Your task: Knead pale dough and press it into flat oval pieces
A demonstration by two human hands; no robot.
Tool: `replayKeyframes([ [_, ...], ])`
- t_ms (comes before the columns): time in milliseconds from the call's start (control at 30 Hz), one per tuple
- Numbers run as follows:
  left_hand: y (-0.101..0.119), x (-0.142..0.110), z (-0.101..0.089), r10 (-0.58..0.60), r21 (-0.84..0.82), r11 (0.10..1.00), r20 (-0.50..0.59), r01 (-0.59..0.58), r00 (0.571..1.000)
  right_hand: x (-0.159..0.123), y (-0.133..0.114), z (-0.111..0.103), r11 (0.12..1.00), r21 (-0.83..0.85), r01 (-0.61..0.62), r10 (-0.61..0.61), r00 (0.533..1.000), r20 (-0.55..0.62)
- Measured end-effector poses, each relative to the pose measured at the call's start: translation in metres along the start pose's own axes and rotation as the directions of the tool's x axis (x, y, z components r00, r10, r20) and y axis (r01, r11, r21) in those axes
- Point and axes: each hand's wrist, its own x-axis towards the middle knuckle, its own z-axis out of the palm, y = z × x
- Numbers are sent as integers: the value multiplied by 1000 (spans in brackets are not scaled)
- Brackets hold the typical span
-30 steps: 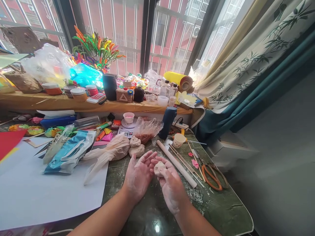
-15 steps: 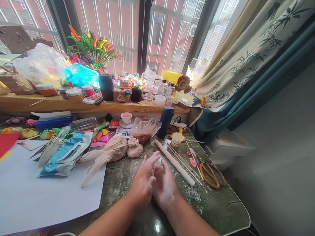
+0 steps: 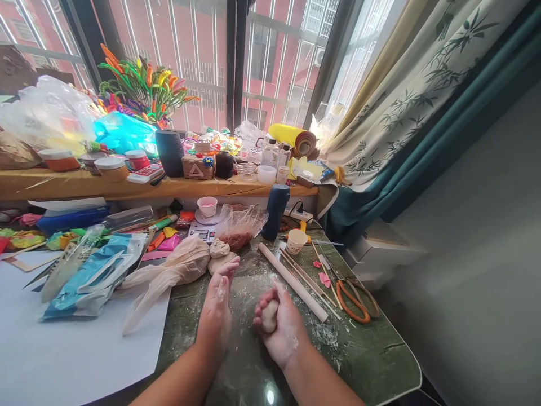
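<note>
A smooth, pale ball of dough or clay [image 3: 269,316] rests in my right hand [image 3: 284,324], whose fingers curl round it. To the left, my left hand [image 3: 214,310] is held apart with its fingers stretched out and nothing in it. White powder dusts both hands. Beyond my left fingertips sit pale lumps of the same-looking material [image 3: 220,248], beside a thin plastic bag [image 3: 180,262]. A pale rolling pin [image 3: 291,282] lies slantwise just past my right hand.
Thin wooden sticks [image 3: 310,279], orange-handled scissors [image 3: 355,301] and a paper cup [image 3: 296,241] are at the right. A white sheet [image 3: 105,349] with a blue packet [image 3: 95,276] covers the left. Behind stand a kitchen scale [image 3: 205,232], a dark blue cylinder [image 3: 276,211] and a crowded sill [image 3: 236,189].
My hands were pressed together and have parted, the left one moving left. The pale ball, hidden between the palms before, now shows in my right hand. The view has shifted slightly.
</note>
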Motion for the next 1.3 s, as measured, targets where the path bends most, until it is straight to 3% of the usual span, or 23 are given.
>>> replayKeyframes([
  [100,1,3,3,67,77,995,-25,-65,997,0,-23,5,988,141,-55,64,996,-58],
  [200,0,5,3,77,130,989,-10,-75,997,4,-39,6,991,132,-33,34,999,-5],
  [333,-5,9,-5,116,274,953,59,-128,992,13,-40,1,1000,18,-1,0,999,41],
  [433,-8,11,-7,108,326,938,41,-116,993,16,-35,-4,960,-215,180,-193,980,-41],
  [500,-10,10,-3,52,295,954,-12,-46,999,13,-31,-8,821,-442,363,-459,879,-130],
  [567,-12,8,2,-82,189,978,-51,90,995,6,-28,-9,612,-624,486,-657,752,-58],
  [633,-14,6,8,-272,70,959,-25,273,962,-1,-23,-9,409,-701,585,-649,726,228],
  [700,-13,3,12,-401,19,916,-13,402,916,-6,-19,-7,255,-684,683,-505,698,508],
  [767,-9,2,12,-434,14,900,-55,436,899,-6,-18,-8,205,-676,707,-482,674,559],
  [867,0,4,11,-449,59,890,-51,451,892,2,-22,-14,329,-704,629,-607,712,353],
  [967,5,6,10,-461,157,878,27,452,887,13,-24,-23,448,-693,565,-618,756,216],
  [1200,6,8,13,-322,217,929,65,301,945,16,-18,-25,570,-650,503,-500,840,212],
  [1300,6,10,8,-234,330,921,42,208,971,17,-18,-22,654,-587,477,-465,866,185],
])
